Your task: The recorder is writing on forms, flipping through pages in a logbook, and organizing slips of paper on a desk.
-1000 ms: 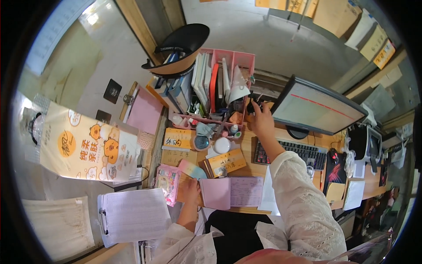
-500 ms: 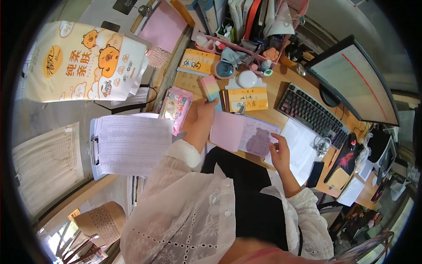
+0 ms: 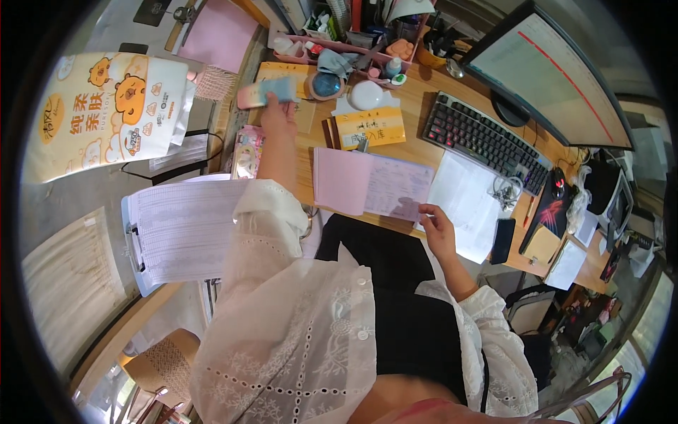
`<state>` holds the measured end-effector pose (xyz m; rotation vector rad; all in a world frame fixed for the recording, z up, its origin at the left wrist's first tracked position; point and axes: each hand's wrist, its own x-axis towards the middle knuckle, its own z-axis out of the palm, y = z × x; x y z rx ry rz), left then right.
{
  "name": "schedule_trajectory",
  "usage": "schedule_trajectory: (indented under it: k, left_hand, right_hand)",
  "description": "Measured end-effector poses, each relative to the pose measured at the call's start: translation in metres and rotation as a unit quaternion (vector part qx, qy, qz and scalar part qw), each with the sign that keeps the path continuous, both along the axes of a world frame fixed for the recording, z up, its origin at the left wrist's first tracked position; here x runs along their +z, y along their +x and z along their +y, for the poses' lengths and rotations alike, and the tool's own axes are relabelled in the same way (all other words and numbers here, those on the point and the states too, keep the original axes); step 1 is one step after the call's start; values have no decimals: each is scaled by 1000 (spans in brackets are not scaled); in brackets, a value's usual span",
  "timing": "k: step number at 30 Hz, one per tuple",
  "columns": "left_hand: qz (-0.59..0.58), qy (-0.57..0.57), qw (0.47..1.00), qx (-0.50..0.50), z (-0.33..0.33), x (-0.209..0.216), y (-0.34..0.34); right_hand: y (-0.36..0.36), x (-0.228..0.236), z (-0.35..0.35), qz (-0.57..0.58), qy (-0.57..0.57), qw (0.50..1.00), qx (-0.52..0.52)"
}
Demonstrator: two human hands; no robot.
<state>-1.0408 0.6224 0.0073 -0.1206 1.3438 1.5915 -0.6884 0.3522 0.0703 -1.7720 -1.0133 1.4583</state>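
My left hand, closed, holds a flat pastel box that shades from pink to light blue. It is raised over the left part of the desk, smeared by motion. An open booklet lies in front of me, with a pink leaf on the left and a written form page on the right. By that page's lower right corner is my right hand, its fingers loosely bent and apart. I cannot tell whether its fingertips touch the paper. Beyond the booklet lies a yellow-orange pad with a dark spine.
A keyboard, monitor, white sheets and a phone are on the right. A pink organiser stands at the back. Left are a wipes pack, a clipboard and a large tissue package.
My left hand has carried the pastel box left and away from me, turning it from nearly upright to sideways. My right hand stays by the page corner. The whole view has shifted somewhat.
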Motion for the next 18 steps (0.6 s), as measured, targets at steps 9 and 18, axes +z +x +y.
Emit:
schedule_trajectory:
  k: [9, 18]
  left_hand:
    - [436, -130, 787, -417, -70, -1, 78]
    - [490, -52, 732, -471, -80, -31, 48]
  right_hand:
    - [4, -21, 28, -135, 74, 988, -6]
    - [-24, -37, 117, -218, 192, 952, 99]
